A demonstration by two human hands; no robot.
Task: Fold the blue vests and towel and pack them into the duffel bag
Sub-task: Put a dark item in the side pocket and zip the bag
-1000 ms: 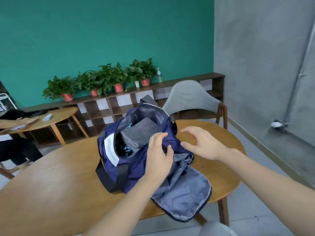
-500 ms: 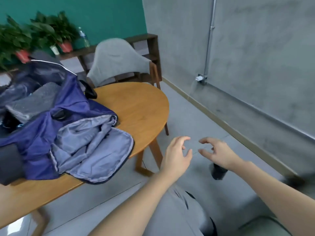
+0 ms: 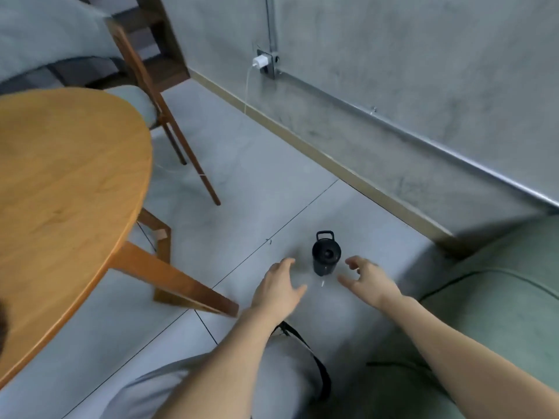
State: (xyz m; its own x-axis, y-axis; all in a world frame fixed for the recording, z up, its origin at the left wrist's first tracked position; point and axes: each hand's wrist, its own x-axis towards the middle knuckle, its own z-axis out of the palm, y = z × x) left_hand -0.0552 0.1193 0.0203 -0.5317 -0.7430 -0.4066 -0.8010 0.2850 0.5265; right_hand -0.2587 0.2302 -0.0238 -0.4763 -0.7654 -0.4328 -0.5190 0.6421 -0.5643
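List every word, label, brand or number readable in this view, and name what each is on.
None can be read.
Black bottle on the floor between the left hand and right hand: no legible marking.
White charger in the wall socket: no visible print.

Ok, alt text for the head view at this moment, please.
Both hands, left hand and right hand, reach down open toward a black lidded bottle standing on the grey floor. A round wooden table is at left, a green sofa at right.
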